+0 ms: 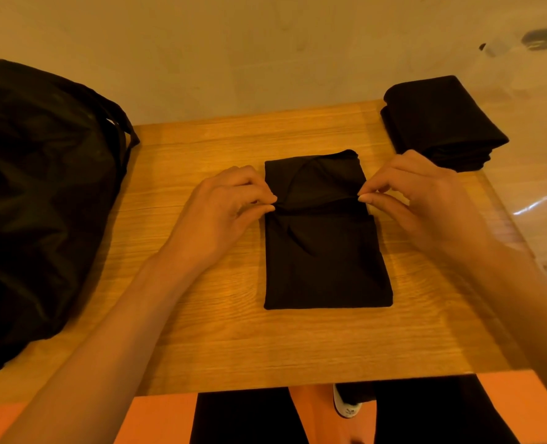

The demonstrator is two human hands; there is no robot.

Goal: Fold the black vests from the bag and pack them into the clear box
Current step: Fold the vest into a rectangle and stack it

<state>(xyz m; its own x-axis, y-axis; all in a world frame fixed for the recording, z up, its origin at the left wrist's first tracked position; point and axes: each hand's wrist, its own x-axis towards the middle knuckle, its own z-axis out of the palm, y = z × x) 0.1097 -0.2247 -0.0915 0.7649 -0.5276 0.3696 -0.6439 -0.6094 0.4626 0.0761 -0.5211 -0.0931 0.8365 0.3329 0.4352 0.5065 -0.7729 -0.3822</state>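
A black vest (325, 254), folded into a long narrow strip, lies in the middle of the wooden table (220, 341). My left hand (224, 206) pinches its left edge about a third of the way down from the far end. My right hand (416, 200) pinches the right edge at the same height, so the cloth bunches into a ridge between them. A large black bag (41, 193) sits at the table's left. At the right, a stack of folded black vests (441, 123) lies inside the clear box (528, 200), whose walls are barely visible.
A pale wall stands close behind the table. The table's near edge runs just in front of my legs, above an orange floor and a white shoe (345, 405). Bare wood shows around the vest on all sides.
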